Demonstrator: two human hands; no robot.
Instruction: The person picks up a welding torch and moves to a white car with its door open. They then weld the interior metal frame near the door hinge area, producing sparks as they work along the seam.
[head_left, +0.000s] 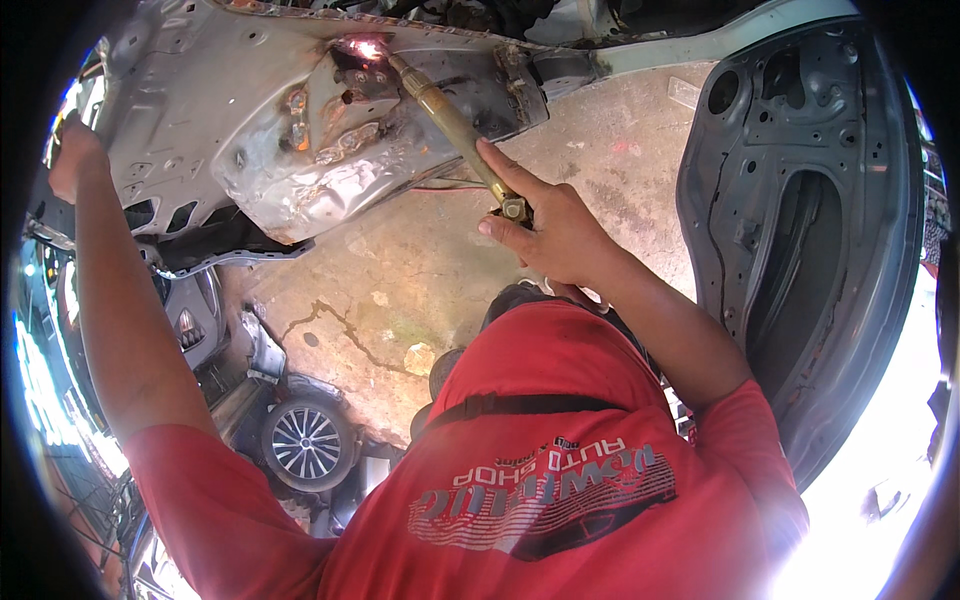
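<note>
My right hand [560, 225] is closed around the brass-coloured handle of a gas torch [447, 115]. The torch slants up and to the left, its tip reaching a bright pink-white glow [368, 48] on the grey car body panel [290, 150]. Scorched, rusty marks and a small orange-hot patch [301, 142] show on the bare metal below that glow. Over at the far left my left hand [78, 160] is raised beside the panel's outer edge with its fingers curled; whatever they grip is lost in the glare and the picture's rim.
A detached grey car door [740, 200] stands upright on the right. Below lies a cracked concrete floor [380, 290]. A wheel with a multi-spoke rim [308, 440] and other car parts are at the lower left. A thin hose or cable [450, 186] runs behind the torch.
</note>
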